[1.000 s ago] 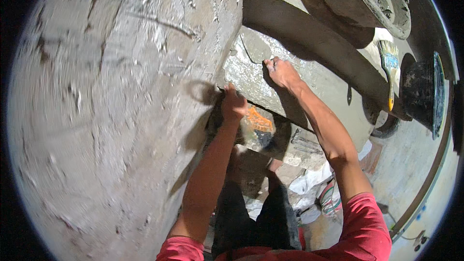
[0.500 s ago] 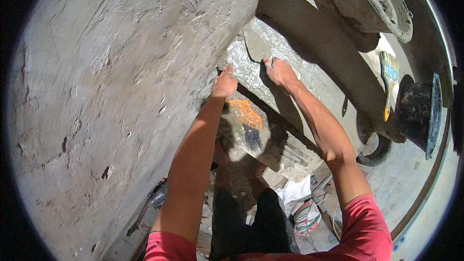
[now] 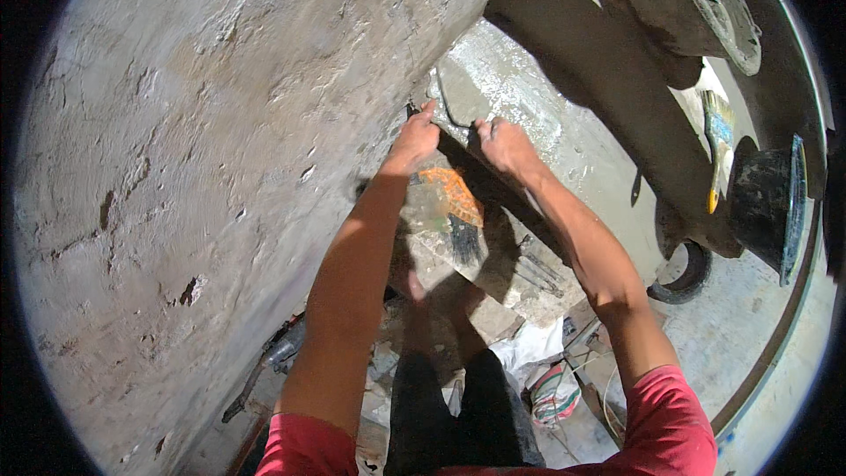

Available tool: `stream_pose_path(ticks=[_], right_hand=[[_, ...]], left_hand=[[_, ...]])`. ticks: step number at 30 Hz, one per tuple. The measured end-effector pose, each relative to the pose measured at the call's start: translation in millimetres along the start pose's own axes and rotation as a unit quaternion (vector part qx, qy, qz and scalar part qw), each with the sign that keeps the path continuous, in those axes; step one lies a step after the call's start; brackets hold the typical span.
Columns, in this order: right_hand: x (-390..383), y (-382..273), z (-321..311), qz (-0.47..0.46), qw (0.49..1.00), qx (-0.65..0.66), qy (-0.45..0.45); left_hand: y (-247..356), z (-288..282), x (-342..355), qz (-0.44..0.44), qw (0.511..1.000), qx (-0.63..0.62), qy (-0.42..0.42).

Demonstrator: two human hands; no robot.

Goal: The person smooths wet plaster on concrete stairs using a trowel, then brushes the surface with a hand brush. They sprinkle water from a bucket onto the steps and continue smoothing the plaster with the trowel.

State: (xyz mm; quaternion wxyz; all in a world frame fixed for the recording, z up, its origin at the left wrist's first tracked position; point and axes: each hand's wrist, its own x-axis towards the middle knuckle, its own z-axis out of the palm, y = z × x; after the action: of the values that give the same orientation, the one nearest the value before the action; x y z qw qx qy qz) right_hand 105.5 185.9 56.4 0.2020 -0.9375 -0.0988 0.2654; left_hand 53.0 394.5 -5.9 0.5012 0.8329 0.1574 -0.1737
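Observation:
My right hand (image 3: pixel 509 148) is closed round the handle of a trowel (image 3: pixel 463 95), its blade flat on the wet, shiny cement (image 3: pixel 529 92) of the ledge beside the wall. At the ledge's front edge my left hand (image 3: pixel 414 139) grips the end of a long, straight dark bar (image 3: pixel 502 183). A short tip of that bar pokes out beyond my fingers at the wall. The bar runs along the edge to my right forearm, which hides part of it. Below lies an orange-handled brush (image 3: pixel 454 198) with black bristles.
A rough plastered wall (image 3: pixel 194 185) rises on the left. Along the right are a mortar-crusted bucket (image 3: pixel 674 4), a paintbrush (image 3: pixel 718 141) and a black bucket (image 3: pixel 765 198). A black ring-shaped piece (image 3: pixel 687 275) lies near them. Rubble and a striped bag (image 3: pixel 555 395) surround my legs.
Both hands have shifted slightly; the trowel blade now lies nearer the wall and the ledge's front edge. My view has moved a little. The left hand keeps its grip on the bar.

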Motion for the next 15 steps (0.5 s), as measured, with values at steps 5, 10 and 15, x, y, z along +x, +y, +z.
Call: stream_pose_path(ticks=[5, 10, 15], right_hand=[[-12.0, -4.5, 7.1, 0.01, 0.998, 0.025, 0.065], [-20.7, -22.3, 34.2, 0.011, 0.997, 0.067, 0.03], [-49.4, -18.6, 44.3, -0.028, 0.999, -0.032, 0.017]], left_hand=[[-9.6, 9.9, -17.4, 0.03, 0.916, -0.394, 0.067], [0.6, 21.6, -25.5, -0.026, 0.845, -0.52, 0.121], [7.2, 15.8, -22.0, -0.08, 0.768, -0.623, 0.126]])
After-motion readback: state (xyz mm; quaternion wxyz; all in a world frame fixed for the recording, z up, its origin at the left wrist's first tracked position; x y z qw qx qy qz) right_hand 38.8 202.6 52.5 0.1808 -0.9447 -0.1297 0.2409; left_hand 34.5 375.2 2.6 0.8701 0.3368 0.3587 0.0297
